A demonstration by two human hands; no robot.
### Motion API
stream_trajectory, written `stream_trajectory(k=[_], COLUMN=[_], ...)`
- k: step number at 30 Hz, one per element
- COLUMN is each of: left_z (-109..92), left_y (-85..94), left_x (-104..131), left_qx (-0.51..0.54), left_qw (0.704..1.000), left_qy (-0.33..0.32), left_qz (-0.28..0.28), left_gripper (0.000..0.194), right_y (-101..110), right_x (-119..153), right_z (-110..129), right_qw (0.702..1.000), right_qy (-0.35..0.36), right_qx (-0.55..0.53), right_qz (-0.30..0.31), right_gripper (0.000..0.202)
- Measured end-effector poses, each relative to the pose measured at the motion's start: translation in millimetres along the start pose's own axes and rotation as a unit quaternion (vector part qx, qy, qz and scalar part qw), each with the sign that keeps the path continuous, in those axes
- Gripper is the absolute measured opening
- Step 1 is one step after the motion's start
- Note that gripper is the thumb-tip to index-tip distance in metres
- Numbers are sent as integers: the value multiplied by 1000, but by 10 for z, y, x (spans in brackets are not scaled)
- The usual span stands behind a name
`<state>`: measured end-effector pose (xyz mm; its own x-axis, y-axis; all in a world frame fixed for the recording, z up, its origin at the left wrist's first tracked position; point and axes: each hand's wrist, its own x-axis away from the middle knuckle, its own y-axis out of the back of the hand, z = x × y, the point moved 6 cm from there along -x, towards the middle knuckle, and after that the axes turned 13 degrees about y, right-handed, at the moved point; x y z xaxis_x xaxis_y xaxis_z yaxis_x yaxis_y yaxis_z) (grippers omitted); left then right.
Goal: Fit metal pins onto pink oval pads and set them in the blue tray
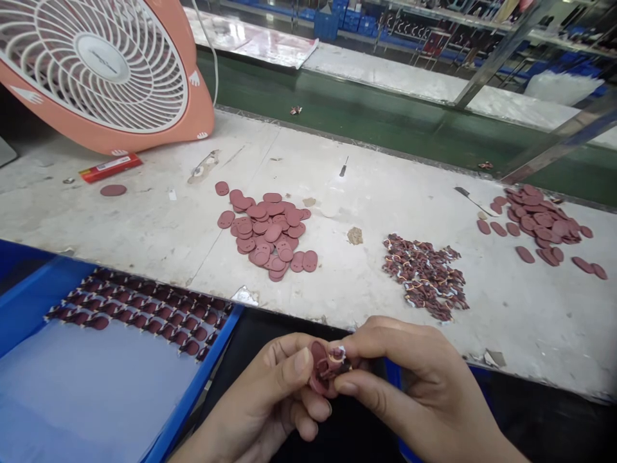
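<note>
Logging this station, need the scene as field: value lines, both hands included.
Left hand: holds maroon oval disc
Right hand: pinches small dark-red part at the disc
Mid-bench: first disc pile on white bench
Right: second disc pile
Between, nearer the hands: small-part pile
Lower left: blue tray, rows of parts inside
Upper left: orange fan

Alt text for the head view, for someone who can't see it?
A left hand holds a maroon oval disc while the right hand pinches a small part against it. Beyond, a white table bears two disc piles, a parts heap and an orange fan; a blue tray, lower left, holds rows of pieces.
</note>
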<state>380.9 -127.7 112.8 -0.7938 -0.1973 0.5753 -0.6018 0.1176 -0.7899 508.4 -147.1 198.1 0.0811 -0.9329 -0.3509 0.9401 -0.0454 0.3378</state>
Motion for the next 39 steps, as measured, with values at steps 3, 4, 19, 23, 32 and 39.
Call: stream_trajectory(k=[3,4,19,23,32,39], left_z=[2,4,-9,29,83,53], left_y=[7,14,-16,47,114,-6], left_x=[1,3,74,41,10,151], left_qx=[-5,-6,-3,4,7,-24], left_qw=[1000,1000,997,997,996,996], left_qy=[-3,-5,3,-2,-5,-20], left_qz=[6,6,-77,-77,-88,-89], left_gripper=[28,27,32,31,31,32], right_y=[-3,-3,-67,-82,-92,-98], right_x=[-11,-16,-14,12,36,108], right_z=[17,24,96,95,59,185], right_qw=[1000,1000,994,992,991,978], right_qy=[11,17,90,95,98,182], right_qx=[9,14,58,72,81,100], right_qz=[11,13,34,39,44,11], right_gripper=[8,9,11,12,13,14])
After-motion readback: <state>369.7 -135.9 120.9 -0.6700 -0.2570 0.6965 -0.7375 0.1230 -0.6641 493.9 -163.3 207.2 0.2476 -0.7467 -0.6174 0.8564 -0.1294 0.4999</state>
